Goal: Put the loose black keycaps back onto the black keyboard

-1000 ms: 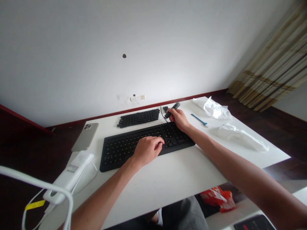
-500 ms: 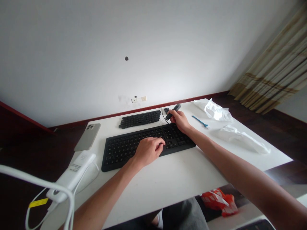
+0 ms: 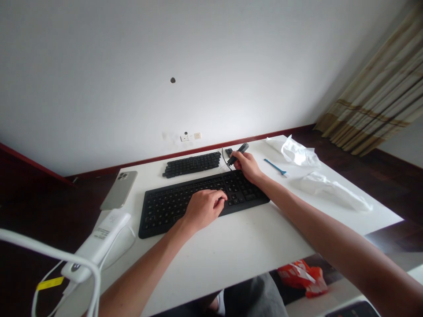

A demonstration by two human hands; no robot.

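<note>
A black keyboard [image 3: 165, 220] lies on the white table with its keycaps off, key mounts showing. My left hand [image 3: 205, 207] rests over its middle, fingers curled and thumb against the forefinger; whatever is between them is hidden. Above the keyboard's right rear edge, my right hand [image 3: 247, 166] is closed around a small black brush [image 3: 240, 152], held slanted with its dark end pointing down and left. Behind the keyboard, loose black keycaps [image 3: 193, 164] are laid out in rows, and a smaller group of keycaps [image 3: 228, 152] sits near the brush.
A blue brush [image 3: 276, 167] and crumpled clear plastic bags [image 3: 294, 152] lie to the right. At the left are a phone [image 3: 119, 190] and a white power strip [image 3: 95, 246] with its cable. An orange bag [image 3: 304, 277] is below the table's front edge.
Both hands keep almost the same place and grip. The view has shifted very slightly; the keyboard and keycaps stay put on the table.
</note>
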